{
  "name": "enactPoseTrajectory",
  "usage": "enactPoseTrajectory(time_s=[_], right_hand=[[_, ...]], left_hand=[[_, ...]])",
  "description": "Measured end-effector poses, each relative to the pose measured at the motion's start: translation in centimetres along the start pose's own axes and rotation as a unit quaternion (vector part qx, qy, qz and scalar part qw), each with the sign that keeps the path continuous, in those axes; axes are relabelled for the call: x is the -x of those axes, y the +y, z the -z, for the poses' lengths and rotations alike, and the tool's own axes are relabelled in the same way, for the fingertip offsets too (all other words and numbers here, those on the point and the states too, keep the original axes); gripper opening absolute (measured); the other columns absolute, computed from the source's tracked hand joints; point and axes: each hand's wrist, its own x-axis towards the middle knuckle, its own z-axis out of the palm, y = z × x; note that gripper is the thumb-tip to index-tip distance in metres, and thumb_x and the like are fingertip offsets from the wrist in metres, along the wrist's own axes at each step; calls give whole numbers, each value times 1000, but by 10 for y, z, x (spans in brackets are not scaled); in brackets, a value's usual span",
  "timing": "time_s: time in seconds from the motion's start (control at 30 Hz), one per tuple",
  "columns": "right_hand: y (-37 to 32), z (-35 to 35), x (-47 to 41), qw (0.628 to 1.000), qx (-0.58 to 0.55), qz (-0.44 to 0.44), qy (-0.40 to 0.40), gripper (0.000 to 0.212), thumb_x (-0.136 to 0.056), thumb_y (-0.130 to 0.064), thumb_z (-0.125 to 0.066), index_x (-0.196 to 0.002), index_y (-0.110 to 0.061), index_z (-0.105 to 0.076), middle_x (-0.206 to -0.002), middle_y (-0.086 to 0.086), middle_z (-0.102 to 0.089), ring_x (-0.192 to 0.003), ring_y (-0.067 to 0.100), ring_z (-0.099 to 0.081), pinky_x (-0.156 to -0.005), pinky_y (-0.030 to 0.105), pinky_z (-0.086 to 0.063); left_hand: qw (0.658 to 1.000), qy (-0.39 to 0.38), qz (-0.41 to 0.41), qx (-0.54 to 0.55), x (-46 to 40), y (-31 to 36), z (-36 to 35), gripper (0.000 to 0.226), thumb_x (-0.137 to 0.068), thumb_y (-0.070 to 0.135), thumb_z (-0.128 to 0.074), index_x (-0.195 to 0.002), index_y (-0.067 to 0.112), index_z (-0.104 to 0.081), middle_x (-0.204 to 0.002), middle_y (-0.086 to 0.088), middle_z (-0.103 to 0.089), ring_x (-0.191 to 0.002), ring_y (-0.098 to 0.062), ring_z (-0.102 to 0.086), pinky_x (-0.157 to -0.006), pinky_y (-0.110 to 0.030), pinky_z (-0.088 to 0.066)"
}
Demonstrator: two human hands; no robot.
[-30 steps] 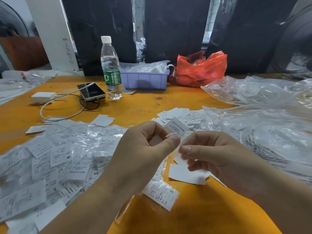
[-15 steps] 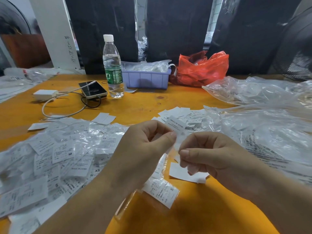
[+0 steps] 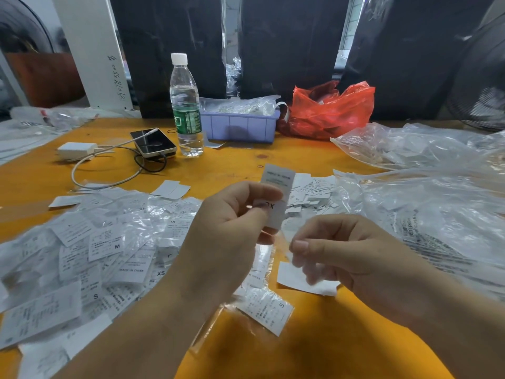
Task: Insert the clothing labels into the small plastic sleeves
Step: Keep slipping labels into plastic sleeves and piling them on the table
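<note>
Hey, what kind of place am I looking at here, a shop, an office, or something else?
Most likely a small garment packing workbench, not a shop. Loose clothing labels and sleeved ones marked with sizes cover the orange table, clear plastic bags of more labels lie at right, and the left hand holds a label.

Your right hand (image 3: 347, 258) is motion-blurred at the fingertips, so you can't tell whether it pinches a sleeve. Label (image 3: 277, 187) print is too soft to read past an "X"; its lower end sits behind your left hand (image 3: 226, 236). Fan (image 3: 483, 77) cut off at right edge. Tray (image 3: 240, 127) contents unclear under plastic. Both forearms run off the bottom.
</note>
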Motion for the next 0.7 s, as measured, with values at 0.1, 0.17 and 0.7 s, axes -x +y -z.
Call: enactPoseTrajectory(time_s=[0.1, 0.17, 0.7], right_hand=[[0, -1, 1, 1000, 10, -5, -4, 14, -70, -22, -75, -75, -9, -74, -69, 7, -66, -62, 13, -59, -59, 22, -50], [0, -2, 1, 1000, 15, -8, -5, 13, -69, -24, -75, -73, -12, -74, -68, 4, -66, -62, 12, -59, -59, 21, -50], [0, -3, 1, 1000, 15, -4, -4, 10, -69, -25, -74, -71, -16, -75, -66, 0, -65, -61, 9, -61, -57, 18, -50]], left_hand=[[999, 28, -7, 23, 0, 1, 0, 33, -92, 1, -60, -98, 33, -66, -88, 8, -74, -74, -14, -72, -62, -22, -57], [999, 31, -14, 32, 0, 2, 0, 40, -90, 4, -64, -109, 38, -55, -88, 6, -74, -80, -15, -72, -68, -24, -59], [993, 14, 39, 110, 2, 9, -4, 10, -74, 15, -73, -80, 24, -73, -86, 4, -77, -84, -13, -73, -78, -32, -54]])
